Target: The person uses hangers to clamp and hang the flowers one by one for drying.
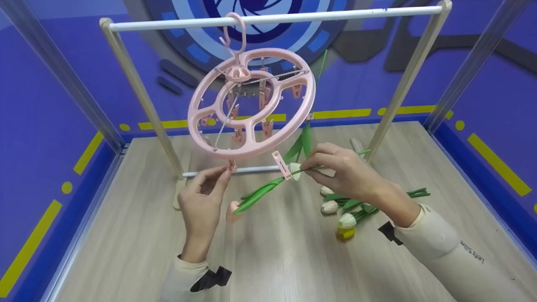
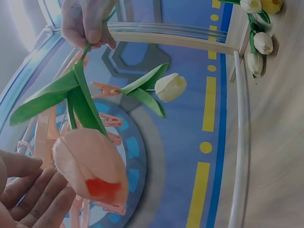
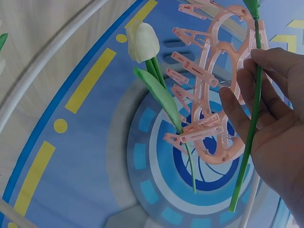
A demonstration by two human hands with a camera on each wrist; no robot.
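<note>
A round pink clip hanger point(image 1: 251, 149) hangs by its hook from a rack's top bar. My right hand point(image 1: 342, 172) pinches the thin green stem of a pink tulip point(image 1: 233, 212), whose bloom points down and left. In the head view, a pink clothespin point(image 1: 281, 165) overlaps that stem; whether it grips it I cannot tell. My left hand point(image 1: 205, 197) pinches a clothespin point(image 1: 233, 165) at the hanger's near rim with thumb and forefinger. Beyond the right hand, a white tulip point(image 3: 143, 42) hangs bloom down from another clothespin point(image 3: 173, 138).
The rack has a white top bar point(image 1: 344, 16), wooden posts point(image 1: 409, 79) and a low white crossbar point(image 1: 256, 169). Several white tulips point(image 1: 329, 206) and a yellow one point(image 1: 346, 233) lie on the wooden tabletop point(image 1: 268, 260) at right. Blue printed walls enclose the table.
</note>
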